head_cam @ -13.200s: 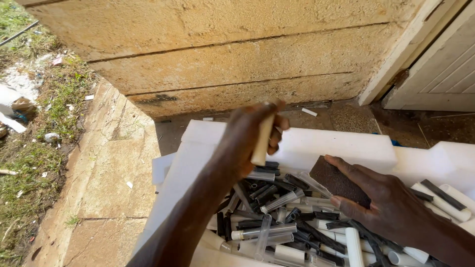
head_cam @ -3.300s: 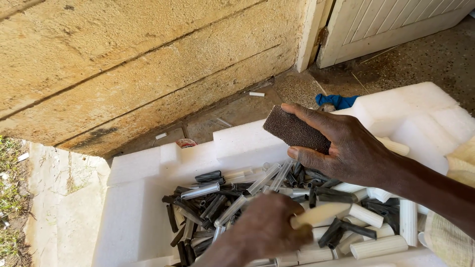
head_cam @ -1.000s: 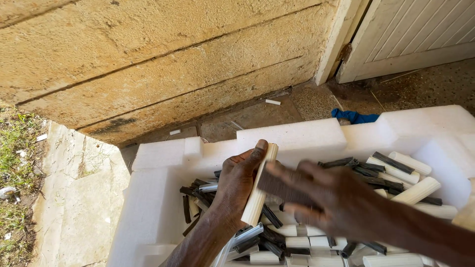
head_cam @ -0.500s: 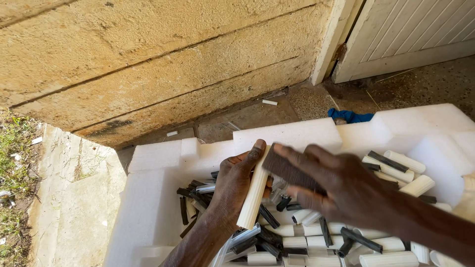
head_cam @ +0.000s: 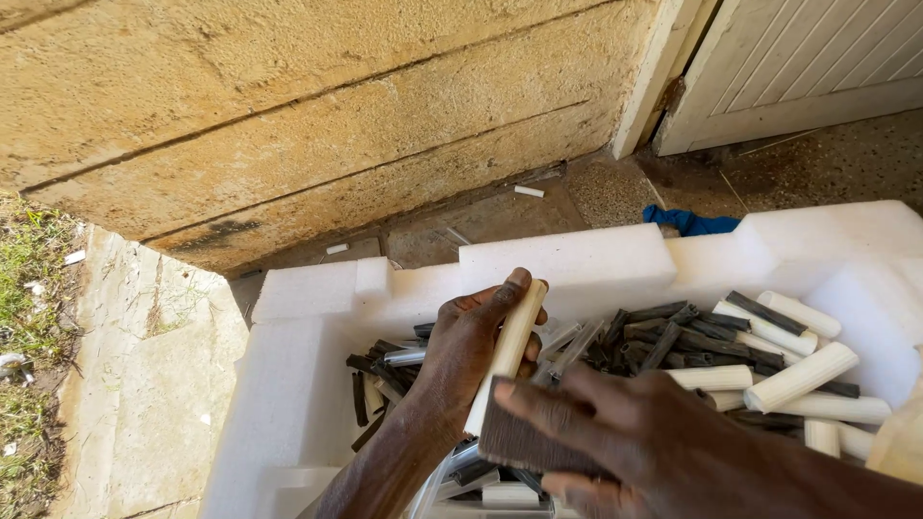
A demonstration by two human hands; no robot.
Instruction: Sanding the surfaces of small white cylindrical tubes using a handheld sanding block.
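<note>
**A:** What does the left hand (head_cam: 471, 351) have?

**B:** It grips a pale cream stick (head_cam: 507, 353), fingers wrapped round the middle, thumb lying along the upper end. The stick stands nearly upright, leaning a little to the right, above the white foam box (head_cam: 288, 384).

**A:** And the right hand (head_cam: 654, 447)?

**B:** It grasps a dark brown block (head_cam: 524, 442), fingers spread over the top face. The block sits over the front part of the box, and its left edge touches the lower end of the stick.

**A:** Where is the stick relative to the box walls?

**B:** Just inside the back wall, near the raised step in the middle of that wall. It is well apart from the right wall.

**A:** What lies in the box?

**B:** A heap of short black rods (head_cam: 673, 336) mixed with thicker white pegs (head_cam: 798, 377). The pegs gather toward the right side of the box; the black rods spread from the left of the hands across to the right. Some greyish pieces lie under the hands.

**A:** Anything outside the box?

**B:** Behind it, a yellowish stone wall (head_cam: 317, 115). Beyond the right back corner of the box lies a blue cloth (head_cam: 687, 223) on the ground, and past that a white door (head_cam: 808, 58). To the left of the box runs a concrete kerb (head_cam: 144, 384) with grass (head_cam: 29, 317) beside it.
</note>
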